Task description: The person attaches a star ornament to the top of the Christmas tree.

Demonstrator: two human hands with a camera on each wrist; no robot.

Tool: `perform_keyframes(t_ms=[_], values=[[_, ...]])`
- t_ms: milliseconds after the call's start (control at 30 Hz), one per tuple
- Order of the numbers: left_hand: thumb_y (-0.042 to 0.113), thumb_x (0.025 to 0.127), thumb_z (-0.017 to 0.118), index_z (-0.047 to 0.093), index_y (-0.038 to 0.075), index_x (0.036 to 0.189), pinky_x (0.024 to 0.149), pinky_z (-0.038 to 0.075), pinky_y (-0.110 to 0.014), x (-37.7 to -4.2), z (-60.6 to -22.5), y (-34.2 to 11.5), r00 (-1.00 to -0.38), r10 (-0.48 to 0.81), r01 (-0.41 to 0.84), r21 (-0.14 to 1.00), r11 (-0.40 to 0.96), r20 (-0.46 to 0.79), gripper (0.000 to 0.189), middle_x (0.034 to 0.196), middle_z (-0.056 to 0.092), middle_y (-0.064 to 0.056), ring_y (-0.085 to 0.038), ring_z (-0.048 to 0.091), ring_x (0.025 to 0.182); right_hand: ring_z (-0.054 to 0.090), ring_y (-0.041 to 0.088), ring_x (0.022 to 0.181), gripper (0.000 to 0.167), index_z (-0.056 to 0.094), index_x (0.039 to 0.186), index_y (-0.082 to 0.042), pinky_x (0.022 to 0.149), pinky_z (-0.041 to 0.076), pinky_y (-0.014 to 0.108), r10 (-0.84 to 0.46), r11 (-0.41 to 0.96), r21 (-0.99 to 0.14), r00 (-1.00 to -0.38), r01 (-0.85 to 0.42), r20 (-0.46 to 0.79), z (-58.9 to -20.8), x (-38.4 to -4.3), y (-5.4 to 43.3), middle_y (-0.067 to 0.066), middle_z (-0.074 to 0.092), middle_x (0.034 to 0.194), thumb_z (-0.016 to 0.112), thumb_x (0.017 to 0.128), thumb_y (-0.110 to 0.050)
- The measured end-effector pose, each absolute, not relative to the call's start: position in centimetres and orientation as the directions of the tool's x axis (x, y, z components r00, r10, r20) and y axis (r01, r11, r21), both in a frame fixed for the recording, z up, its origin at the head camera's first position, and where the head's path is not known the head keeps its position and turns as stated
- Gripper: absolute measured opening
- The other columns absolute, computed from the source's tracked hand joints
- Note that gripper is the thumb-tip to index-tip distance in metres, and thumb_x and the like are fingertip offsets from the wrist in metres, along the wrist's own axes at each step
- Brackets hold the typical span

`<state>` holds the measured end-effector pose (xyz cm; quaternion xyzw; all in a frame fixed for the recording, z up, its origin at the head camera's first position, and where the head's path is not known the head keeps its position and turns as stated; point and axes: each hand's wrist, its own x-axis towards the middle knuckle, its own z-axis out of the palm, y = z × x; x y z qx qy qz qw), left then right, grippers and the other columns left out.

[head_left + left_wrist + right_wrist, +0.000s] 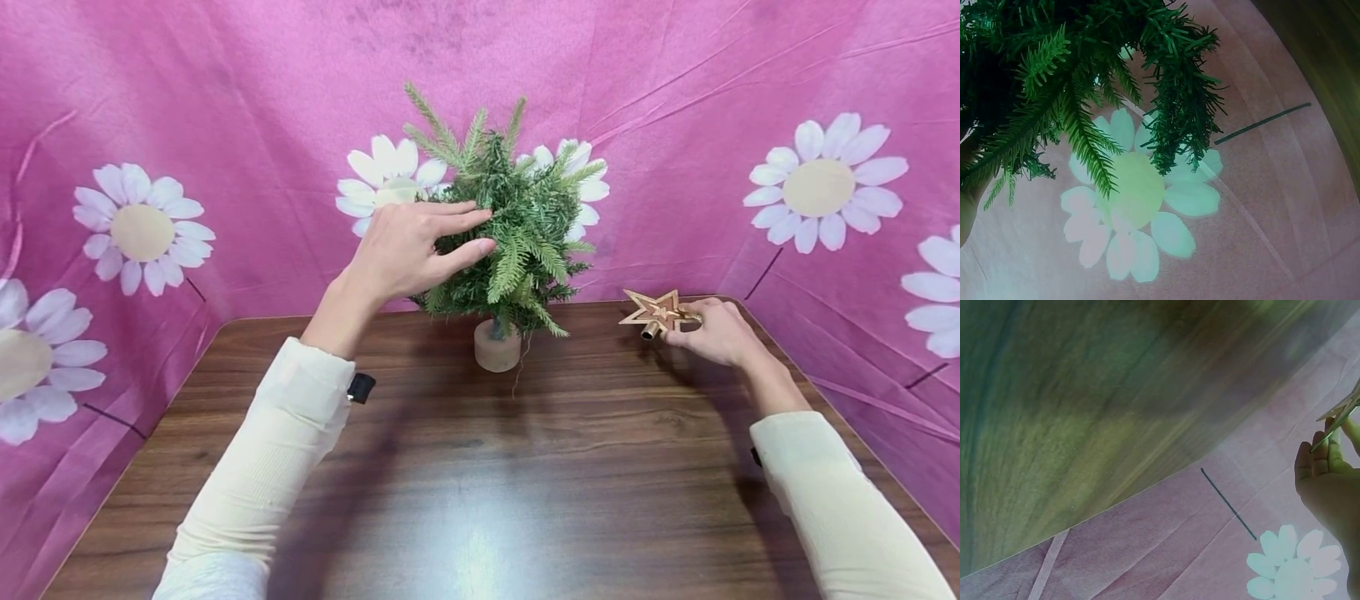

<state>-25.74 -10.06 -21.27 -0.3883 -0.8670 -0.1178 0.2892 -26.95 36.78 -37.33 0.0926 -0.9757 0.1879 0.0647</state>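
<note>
A small artificial Christmas tree stands upright on a round pale wooden base near the table's back edge. My left hand lies against the left side of its branches with fingers extended; some fingertips are hidden in the needles. In the left wrist view, green branches fill the upper left, and only a sliver of the hand shows. At the back right, my right hand pinches a gold star tree topper between thumb and fingers. The star has a short hollow tube at its bottom. The right wrist view catches the hand and the star's edge.
The brown wood-grain table reaches back to a pink cloth backdrop printed with white daisies. This cloth also borders the left and right sides. A thin strand hangs beside the tree's base.
</note>
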Motion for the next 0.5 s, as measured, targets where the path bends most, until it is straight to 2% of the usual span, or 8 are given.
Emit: perform_keyframes(t_ms=[200, 333, 400, 500], values=[[0.054, 0.098, 0.057, 0.070, 0.025, 0.133, 0.043, 0.034, -0.034, -25.9, -21.5, -10.0, -0.512, 0.613, 0.748, -0.039, 0.663, 0.602, 0.047, 0.131, 0.067, 0.000, -0.023, 0.074, 0.090, 0.040, 0.057, 0.125, 0.072, 0.054, 0.137, 0.011, 0.099, 0.034, 0.068, -0.114, 0.913, -0.369, -0.977, -0.175, 0.181, -37.0, -26.7, 36.3, 0.039, 0.048, 0.137, 0.071, 0.089, -0.040], [0.054, 0.097, 0.058, 0.070, 0.025, 0.133, 0.044, 0.037, -0.034, -25.9, -21.4, -10.0, -0.508, 0.614, 0.748, -0.044, 0.662, 0.604, 0.048, 0.131, 0.067, 0.000, -0.024, 0.073, 0.097, 0.038, 0.055, 0.123, 0.073, 0.054, 0.137, 0.010, 0.097, 0.034, 0.067, -0.092, 0.915, -0.370, -0.976, -0.161, 0.196, -36.6, -26.6, 35.8, 0.036, 0.047, 0.136, 0.072, 0.087, -0.040], [0.054, 0.097, 0.058, 0.070, 0.025, 0.133, 0.044, 0.037, -0.034, -25.9, -21.4, -10.0, -0.507, 0.613, 0.747, -0.045, 0.663, 0.606, 0.047, 0.130, 0.068, -0.001, -0.024, 0.074, 0.095, 0.039, 0.054, 0.123, 0.072, 0.055, 0.137, 0.009, 0.096, 0.035, 0.065, -0.089, 0.914, -0.370, -0.973, -0.164, 0.211, -36.4, -26.6, 35.5, 0.034, 0.047, 0.136, 0.074, 0.086, -0.038], [0.053, 0.097, 0.058, 0.070, 0.025, 0.133, 0.043, 0.036, -0.035, -25.9, -21.4, -10.0, -0.509, 0.611, 0.746, -0.043, 0.664, 0.606, 0.047, 0.130, 0.068, -0.001, -0.023, 0.074, 0.083, 0.040, 0.052, 0.121, 0.071, 0.056, 0.137, 0.008, 0.094, 0.036, 0.065, -0.086, 0.917, -0.362, -0.970, -0.166, 0.227, -36.2, -26.6, 35.2, 0.033, 0.048, 0.134, 0.075, 0.084, -0.037]])
